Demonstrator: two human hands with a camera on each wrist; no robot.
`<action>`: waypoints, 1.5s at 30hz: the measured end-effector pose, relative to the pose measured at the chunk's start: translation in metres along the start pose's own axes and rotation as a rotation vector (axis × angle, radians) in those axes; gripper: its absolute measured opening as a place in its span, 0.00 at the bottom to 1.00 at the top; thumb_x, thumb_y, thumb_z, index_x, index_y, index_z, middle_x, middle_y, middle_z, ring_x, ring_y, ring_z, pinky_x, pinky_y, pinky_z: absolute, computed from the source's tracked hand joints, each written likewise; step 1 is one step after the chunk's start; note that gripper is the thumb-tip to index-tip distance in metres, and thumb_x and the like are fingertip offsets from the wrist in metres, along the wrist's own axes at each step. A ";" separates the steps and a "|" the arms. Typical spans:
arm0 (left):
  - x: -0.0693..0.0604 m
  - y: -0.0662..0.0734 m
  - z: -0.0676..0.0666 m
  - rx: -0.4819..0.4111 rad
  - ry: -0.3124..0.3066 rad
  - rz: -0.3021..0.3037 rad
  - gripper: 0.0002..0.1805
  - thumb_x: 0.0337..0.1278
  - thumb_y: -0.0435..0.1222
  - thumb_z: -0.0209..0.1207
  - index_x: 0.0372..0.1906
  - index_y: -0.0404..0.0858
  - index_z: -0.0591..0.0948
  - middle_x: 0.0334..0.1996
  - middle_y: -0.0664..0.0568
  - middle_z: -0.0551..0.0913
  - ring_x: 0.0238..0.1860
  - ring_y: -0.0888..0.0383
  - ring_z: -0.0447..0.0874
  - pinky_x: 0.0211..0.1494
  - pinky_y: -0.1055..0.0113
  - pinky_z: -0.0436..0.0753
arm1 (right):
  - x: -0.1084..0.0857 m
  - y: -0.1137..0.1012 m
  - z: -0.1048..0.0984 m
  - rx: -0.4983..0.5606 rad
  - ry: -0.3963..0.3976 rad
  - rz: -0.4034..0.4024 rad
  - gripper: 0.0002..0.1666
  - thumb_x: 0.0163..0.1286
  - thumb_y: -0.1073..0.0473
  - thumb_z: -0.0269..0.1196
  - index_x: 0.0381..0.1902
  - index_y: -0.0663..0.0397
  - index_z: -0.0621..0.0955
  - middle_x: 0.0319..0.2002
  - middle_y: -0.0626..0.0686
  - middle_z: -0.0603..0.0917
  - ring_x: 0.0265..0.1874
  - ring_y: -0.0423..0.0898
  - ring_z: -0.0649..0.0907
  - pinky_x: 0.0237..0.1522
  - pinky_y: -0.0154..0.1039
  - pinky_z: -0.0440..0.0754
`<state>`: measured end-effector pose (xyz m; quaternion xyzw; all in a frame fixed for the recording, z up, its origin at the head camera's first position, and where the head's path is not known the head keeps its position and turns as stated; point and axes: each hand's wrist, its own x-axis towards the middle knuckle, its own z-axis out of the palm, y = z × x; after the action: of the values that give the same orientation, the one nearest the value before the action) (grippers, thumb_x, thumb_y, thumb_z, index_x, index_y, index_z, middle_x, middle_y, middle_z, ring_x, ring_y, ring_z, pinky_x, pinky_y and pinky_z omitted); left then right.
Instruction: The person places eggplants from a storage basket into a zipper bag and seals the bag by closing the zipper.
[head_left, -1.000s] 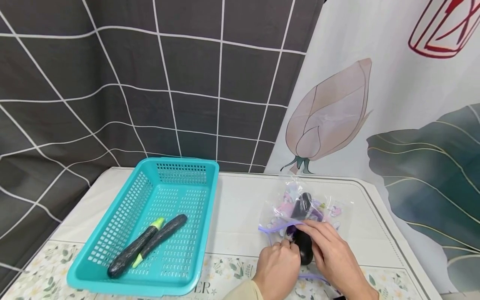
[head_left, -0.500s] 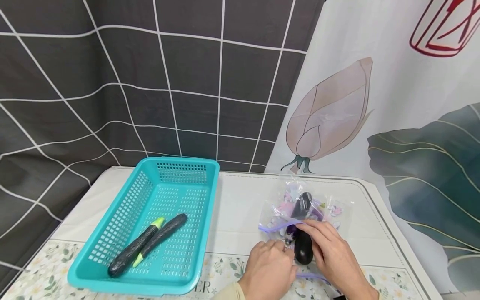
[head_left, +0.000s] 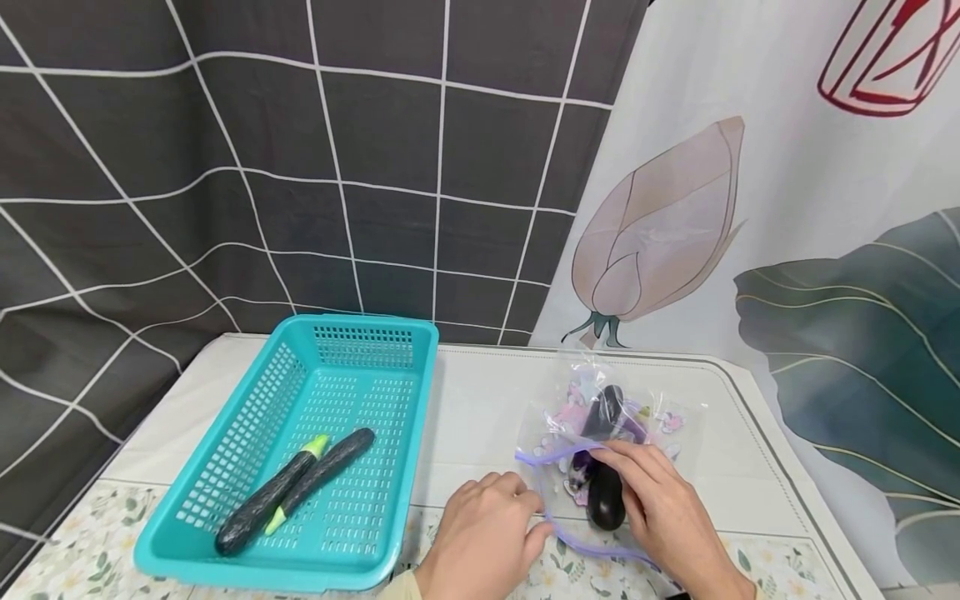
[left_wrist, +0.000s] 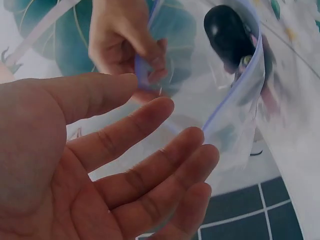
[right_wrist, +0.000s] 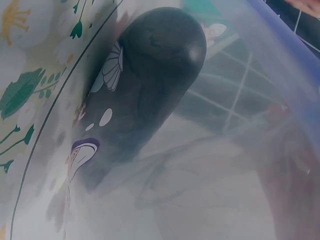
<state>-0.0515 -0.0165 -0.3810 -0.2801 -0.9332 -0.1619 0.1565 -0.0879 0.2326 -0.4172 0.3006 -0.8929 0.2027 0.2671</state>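
A clear zip bag with a purple zip edge and pink printed figures lies at the right of the table, its mouth apart. Inside are dark eggplants, the nearest with its rounded end toward the mouth; the right wrist view shows an eggplant through the plastic. My right hand pinches the zip edge between thumb and fingers, as the left wrist view shows. Left of the mouth, my left hand holds nothing; its fingers are spread and loosely bent beside the bag's edge.
At the left stands a teal perforated basket with two dark zucchini lying crossed near its front. A flower-patterned strip covers the table's front part. A dark grid curtain and a white printed one hang behind.
My left hand has come out of the bag's mouth and moved left toward the basket. More of the near zip edge shows now. The right hand stays in place.
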 end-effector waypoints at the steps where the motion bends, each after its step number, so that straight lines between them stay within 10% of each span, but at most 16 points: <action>1: -0.002 -0.002 -0.003 -0.002 -0.005 -0.013 0.08 0.59 0.48 0.66 0.35 0.50 0.89 0.34 0.61 0.83 0.36 0.62 0.81 0.36 0.68 0.79 | 0.000 0.000 0.000 -0.001 0.001 0.000 0.31 0.82 0.50 0.33 0.57 0.48 0.83 0.55 0.48 0.82 0.50 0.45 0.79 0.55 0.24 0.68; 11: -0.011 -0.013 -0.029 -0.087 -0.094 -0.124 0.09 0.61 0.47 0.66 0.39 0.48 0.89 0.37 0.60 0.85 0.40 0.60 0.84 0.38 0.61 0.82 | 0.000 0.000 0.000 -0.002 0.007 -0.007 0.30 0.82 0.51 0.34 0.56 0.49 0.83 0.54 0.48 0.82 0.49 0.45 0.79 0.56 0.24 0.67; 34: -0.030 -0.062 -0.078 -0.002 -0.044 -0.349 0.11 0.58 0.47 0.70 0.41 0.47 0.89 0.40 0.57 0.87 0.45 0.55 0.86 0.40 0.53 0.85 | 0.001 0.001 0.000 0.005 -0.009 -0.001 0.30 0.82 0.50 0.34 0.57 0.48 0.83 0.55 0.48 0.82 0.50 0.45 0.78 0.57 0.25 0.67; 45: -0.042 -0.103 -0.099 0.047 -0.187 -0.501 0.23 0.53 0.47 0.73 0.51 0.41 0.87 0.49 0.44 0.86 0.50 0.40 0.85 0.46 0.38 0.82 | 0.000 0.000 0.001 0.015 -0.007 0.005 0.31 0.82 0.51 0.34 0.56 0.50 0.83 0.54 0.48 0.82 0.50 0.45 0.78 0.57 0.24 0.67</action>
<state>-0.0575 -0.1563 -0.3299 -0.0506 -0.9873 -0.1472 0.0310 -0.0886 0.2323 -0.4179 0.3009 -0.8932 0.2089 0.2610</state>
